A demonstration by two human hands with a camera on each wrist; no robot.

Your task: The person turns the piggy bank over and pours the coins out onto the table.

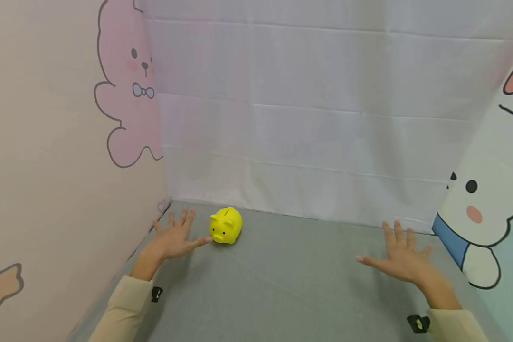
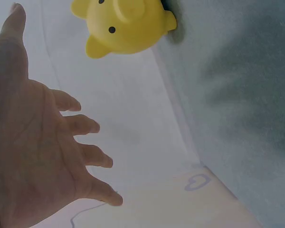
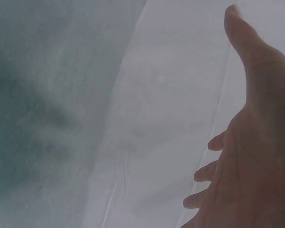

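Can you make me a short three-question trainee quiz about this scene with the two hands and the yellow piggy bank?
1. True or false: the left hand grips the piggy bank.
2. Which hand is nearer the piggy bank? A) left B) right
3. Fill in: the piggy bank stands on the grey ____ near the back wall.

Key:
1. False; its fingers are spread, the thumb tip close by the snout.
2. A; the right hand hovers open far to the other side.
3. Mat.

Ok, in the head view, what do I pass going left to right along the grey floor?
Pink bear wall → left hand → yellow piggy bank → bare grey mat → right hand → white rabbit wall.
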